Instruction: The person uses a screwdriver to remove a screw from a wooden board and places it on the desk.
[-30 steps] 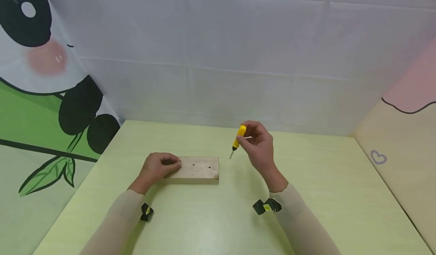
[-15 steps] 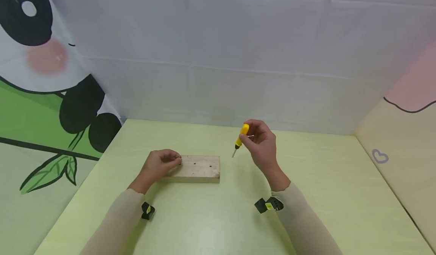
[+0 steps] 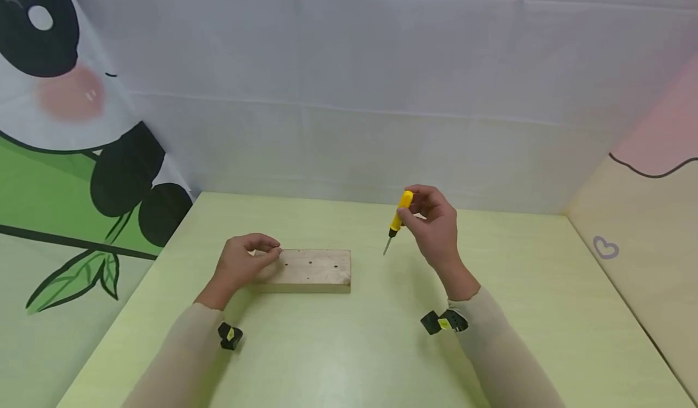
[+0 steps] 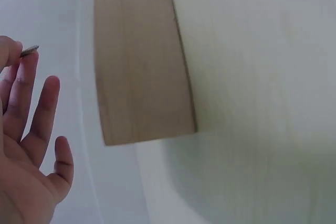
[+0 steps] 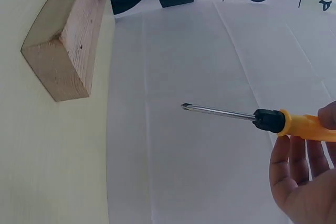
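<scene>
A wooden block (image 3: 316, 271) with several small dark holes in its top lies on the table. Above its left end, my left hand (image 3: 243, 268) pinches a small pointed metal screw (image 4: 30, 51) between thumb and fingertip. In the left wrist view the screw is clear of the wood, and the hand hides part of the block in the head view. To the right, my right hand (image 3: 433, 229) grips a screwdriver by its yellow handle (image 3: 402, 210). The screwdriver's metal shaft (image 5: 220, 112) points down and left in the head view, its tip off the block and in the air.
The pale yellow-green table (image 3: 338, 359) reaches back to a white cloth backdrop (image 3: 349, 93). Printed cartoon panels flank it, with a green and black panel (image 3: 65, 183) on the left. Each sleeve carries a small black wrist camera (image 3: 230, 336).
My left hand has drawn left and slightly up, uncovering another hole in the block. The right hand has moved right and a little up with the screwdriver. The block stays put.
</scene>
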Demonstrator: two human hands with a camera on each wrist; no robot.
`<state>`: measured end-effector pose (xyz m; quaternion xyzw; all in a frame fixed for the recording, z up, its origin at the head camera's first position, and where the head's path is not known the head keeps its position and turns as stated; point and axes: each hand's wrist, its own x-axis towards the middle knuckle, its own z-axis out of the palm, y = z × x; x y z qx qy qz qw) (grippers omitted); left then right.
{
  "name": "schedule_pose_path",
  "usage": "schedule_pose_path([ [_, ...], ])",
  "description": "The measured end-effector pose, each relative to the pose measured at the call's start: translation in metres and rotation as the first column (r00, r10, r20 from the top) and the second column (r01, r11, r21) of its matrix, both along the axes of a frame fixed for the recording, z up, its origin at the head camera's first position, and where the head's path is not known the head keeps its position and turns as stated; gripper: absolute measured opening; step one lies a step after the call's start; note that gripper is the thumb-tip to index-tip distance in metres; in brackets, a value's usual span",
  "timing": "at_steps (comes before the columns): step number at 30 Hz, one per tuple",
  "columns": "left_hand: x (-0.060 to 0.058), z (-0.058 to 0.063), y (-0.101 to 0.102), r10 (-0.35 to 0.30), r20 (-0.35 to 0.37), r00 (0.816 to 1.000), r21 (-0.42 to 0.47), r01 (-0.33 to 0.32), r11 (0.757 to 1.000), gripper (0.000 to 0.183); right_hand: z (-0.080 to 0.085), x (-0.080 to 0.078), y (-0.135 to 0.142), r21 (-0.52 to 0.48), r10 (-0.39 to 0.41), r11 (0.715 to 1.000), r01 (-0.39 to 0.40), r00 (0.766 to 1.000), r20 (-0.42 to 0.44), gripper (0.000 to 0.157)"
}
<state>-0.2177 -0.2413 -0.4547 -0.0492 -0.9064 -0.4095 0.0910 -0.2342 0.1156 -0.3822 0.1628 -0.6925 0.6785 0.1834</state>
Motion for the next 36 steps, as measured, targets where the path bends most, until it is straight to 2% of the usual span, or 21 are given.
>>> schedule_pose_path([
  [4, -0.002, 0.006, -0.006, 0.04, -0.062, 0.997, -0.037, -0.042, 0.998, 0.013, 0.002, -0.002, 0.012, 0.024, -0.036, 0.999, 0.035, 0.998, 0.048, 0.032],
  [12, -0.001, 0.012, -0.026, 0.063, -0.063, 0.996, -0.042, -0.066, 0.997, 0.016, -0.005, -0.001, 0.03, 0.148, -0.076, 0.988, 0.049, 0.98, 0.182, 0.031],
  [18, 0.0, 0.01, -0.045, 0.147, 0.012, 0.989, -0.089, -0.146, 0.985, 0.023, -0.019, -0.003, 0.042, 0.264, -0.106, 0.964, 0.034, 0.959, 0.261, 0.034],
  [22, 0.0, 0.004, -0.059, 0.185, 0.059, 0.981, -0.189, -0.171, 0.967, 0.025, -0.03, -0.005, 0.048, 0.308, -0.118, 0.951, 0.015, 0.941, 0.317, 0.035],
  [27, 0.001, -0.005, -0.074, 0.184, 0.136, 0.974, -0.282, -0.14, 0.949, 0.024, -0.045, -0.001, 0.051, 0.36, -0.134, 0.933, -0.012, 0.915, 0.38, 0.035],
  [33, 0.003, -0.011, -0.08, 0.165, 0.208, 0.964, -0.33, -0.089, 0.94, 0.022, -0.059, 0.0, 0.058, 0.468, -0.157, 0.88, -0.081, 0.881, 0.447, 0.037],
  [36, 0.004, -0.013, -0.082, 0.17, 0.248, 0.954, -0.355, -0.074, 0.932, 0.021, -0.066, 0.0, 0.059, 0.507, -0.165, 0.854, -0.121, 0.859, 0.484, 0.038],
])
